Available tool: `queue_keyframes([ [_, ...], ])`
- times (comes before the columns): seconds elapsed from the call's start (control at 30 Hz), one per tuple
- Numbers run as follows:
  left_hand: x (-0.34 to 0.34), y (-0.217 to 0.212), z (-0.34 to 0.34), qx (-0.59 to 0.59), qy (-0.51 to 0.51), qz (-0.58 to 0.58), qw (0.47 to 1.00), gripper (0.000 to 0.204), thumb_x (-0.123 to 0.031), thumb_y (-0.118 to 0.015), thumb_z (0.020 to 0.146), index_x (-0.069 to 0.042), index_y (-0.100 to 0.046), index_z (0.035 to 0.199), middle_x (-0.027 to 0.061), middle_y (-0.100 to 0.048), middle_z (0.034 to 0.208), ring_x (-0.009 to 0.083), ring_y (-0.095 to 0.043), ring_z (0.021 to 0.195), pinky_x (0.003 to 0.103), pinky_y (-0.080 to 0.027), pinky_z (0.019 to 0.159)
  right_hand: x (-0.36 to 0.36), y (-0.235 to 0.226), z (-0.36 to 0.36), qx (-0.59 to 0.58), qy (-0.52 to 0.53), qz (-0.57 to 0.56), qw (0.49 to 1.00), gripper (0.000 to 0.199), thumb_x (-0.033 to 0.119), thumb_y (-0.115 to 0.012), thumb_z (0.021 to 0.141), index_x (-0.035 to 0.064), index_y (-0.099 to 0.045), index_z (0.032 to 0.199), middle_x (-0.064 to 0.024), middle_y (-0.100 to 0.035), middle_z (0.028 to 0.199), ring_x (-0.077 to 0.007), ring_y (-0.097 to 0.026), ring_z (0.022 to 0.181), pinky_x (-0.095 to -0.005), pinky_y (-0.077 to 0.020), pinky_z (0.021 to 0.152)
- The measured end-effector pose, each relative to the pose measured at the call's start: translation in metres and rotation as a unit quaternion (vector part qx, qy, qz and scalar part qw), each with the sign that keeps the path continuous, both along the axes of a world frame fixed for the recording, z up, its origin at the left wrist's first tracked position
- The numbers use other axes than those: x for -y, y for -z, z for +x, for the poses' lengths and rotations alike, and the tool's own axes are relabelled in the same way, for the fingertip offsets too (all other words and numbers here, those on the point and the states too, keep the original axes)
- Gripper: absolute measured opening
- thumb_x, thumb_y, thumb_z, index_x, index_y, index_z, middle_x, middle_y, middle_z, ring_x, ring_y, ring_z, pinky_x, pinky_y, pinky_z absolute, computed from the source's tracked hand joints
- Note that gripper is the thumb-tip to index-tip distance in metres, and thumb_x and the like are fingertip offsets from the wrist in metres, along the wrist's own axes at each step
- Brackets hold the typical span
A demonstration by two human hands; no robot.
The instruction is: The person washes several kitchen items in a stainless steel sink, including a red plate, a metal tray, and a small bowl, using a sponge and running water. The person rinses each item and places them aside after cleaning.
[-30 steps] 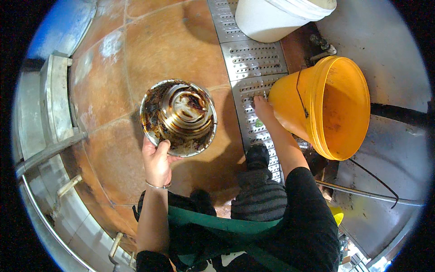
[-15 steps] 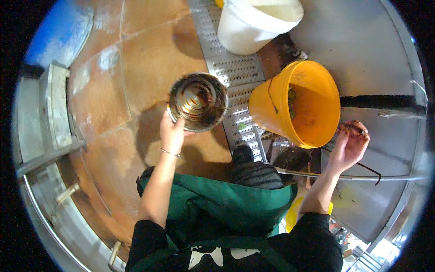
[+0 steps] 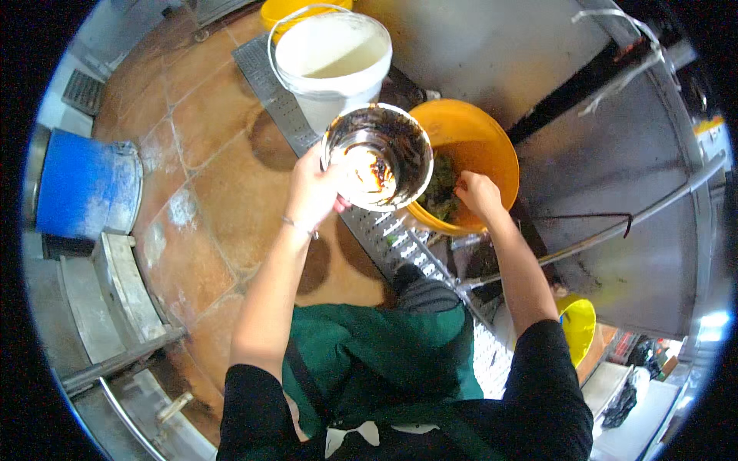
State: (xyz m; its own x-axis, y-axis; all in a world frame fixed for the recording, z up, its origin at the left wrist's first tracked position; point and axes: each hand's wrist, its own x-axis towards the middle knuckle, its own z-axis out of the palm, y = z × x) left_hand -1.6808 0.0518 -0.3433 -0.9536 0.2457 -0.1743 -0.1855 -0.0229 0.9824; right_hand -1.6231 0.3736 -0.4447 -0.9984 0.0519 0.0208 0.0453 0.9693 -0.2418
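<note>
My left hand grips the rim of a round metal bowl smeared inside with dark sauce, holding it tilted above the near edge of a yellow bucket. My right hand rests on the bucket's front rim, fingers curled over it, close to the green scraps inside. The bowl hides part of the bucket's left side.
A white bucket with a wire handle stands behind the bowl on a perforated metal floor grate. A blue bin sits at the left on brown floor tiles. Stainless steel counter and rail lie to the right.
My left hand has carried the bowl rightward over the yellow bucket's edge. My right hand has come back from the steel rail to the bucket's rim.
</note>
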Motion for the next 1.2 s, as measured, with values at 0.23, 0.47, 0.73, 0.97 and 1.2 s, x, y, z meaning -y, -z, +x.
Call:
queue_keyframes([
  [0.23,-0.032,0.001,-0.021,-0.005,0.107,-0.076,0.991,0.02,-0.006,-0.05,0.083,-0.003,-0.062,0.098,0.0038,-0.058,0.059,0.006,-0.049,0.038,0.019,-0.037,0.032,0.021,-0.08,-0.017,-0.272,-0.137,-0.055,0.951,0.008,0.008,-0.061,0.072,0.0028,-0.056,0.075,-0.0138,-0.058,0.082,-0.0329,-0.058,0.08,-0.0394,-0.05,0.068],
  [0.47,-0.078,0.003,-0.039,-0.05,0.215,-0.204,0.954,0.022,-0.003,-0.047,0.075,-0.002,-0.065,0.088,0.0059,-0.057,0.056,0.0129,-0.052,0.04,0.028,-0.043,0.037,0.064,-0.089,-0.05,-0.258,-0.478,0.186,0.819,0.02,0.017,-0.055,0.069,0.0033,-0.064,0.082,-0.0103,-0.055,0.099,-0.0232,-0.053,0.093,-0.0327,-0.0455,0.083],
  [0.73,-0.1,-0.003,-0.046,-0.076,0.245,-0.335,0.906,0.028,0.0,-0.047,0.071,-0.004,-0.066,0.091,0.0063,-0.059,0.058,0.0127,-0.051,0.04,0.028,-0.042,0.039,0.081,-0.058,-0.035,-0.098,-0.361,0.365,0.852,0.026,0.021,-0.053,0.077,0.0051,-0.069,0.089,-0.0088,-0.062,0.095,-0.0257,-0.051,0.096,-0.0362,-0.0409,0.081],
  [0.97,-0.123,-0.009,-0.035,-0.319,0.198,-0.416,0.828,0.029,-0.002,-0.051,0.068,-0.003,-0.065,0.093,0.0228,-0.062,0.08,0.0359,-0.062,0.076,0.041,-0.049,0.073,0.096,-0.067,-0.041,0.162,-0.19,0.32,0.914,0.023,0.021,-0.054,0.082,0.0091,-0.067,0.096,-0.0087,-0.063,0.099,-0.0235,-0.058,0.096,-0.0343,-0.0455,0.076],
  [1.2,-0.138,-0.014,-0.029,-0.302,0.177,-0.459,0.816,0.025,-0.005,-0.056,0.069,-0.001,-0.064,0.092,0.0251,-0.061,0.086,0.0396,-0.059,0.085,0.044,-0.047,0.079,0.079,-0.067,-0.03,-0.006,-0.264,0.363,0.894,0.03,0.023,-0.051,0.082,0.0056,-0.065,0.101,-0.0106,-0.055,0.113,-0.0254,-0.043,0.112,-0.037,-0.0299,0.099],
])
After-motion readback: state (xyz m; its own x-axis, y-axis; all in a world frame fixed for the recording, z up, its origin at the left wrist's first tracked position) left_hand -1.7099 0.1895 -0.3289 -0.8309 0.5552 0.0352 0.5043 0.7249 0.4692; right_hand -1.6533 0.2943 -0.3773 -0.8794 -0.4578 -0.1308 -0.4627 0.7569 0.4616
